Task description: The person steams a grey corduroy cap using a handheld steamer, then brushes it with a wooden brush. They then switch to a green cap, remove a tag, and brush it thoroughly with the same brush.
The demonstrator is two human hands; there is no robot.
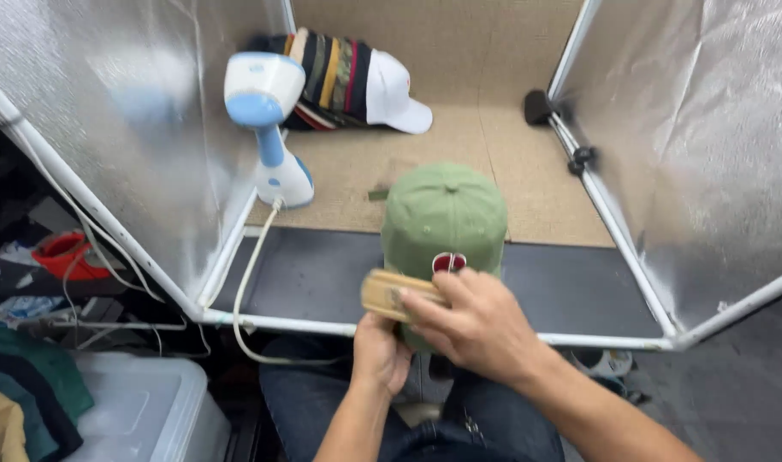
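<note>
Here the soft, light green cap point(443, 214) is gripped underneath by the left hand point(381, 352), while the right hand point(476, 325) clasps a stiff wooden brush point(391, 295) against its front.

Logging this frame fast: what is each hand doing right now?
Left hand: closed under the green cap, holding it up from below.
Right hand: closed on a wooden brush against the cap's front.
</note>
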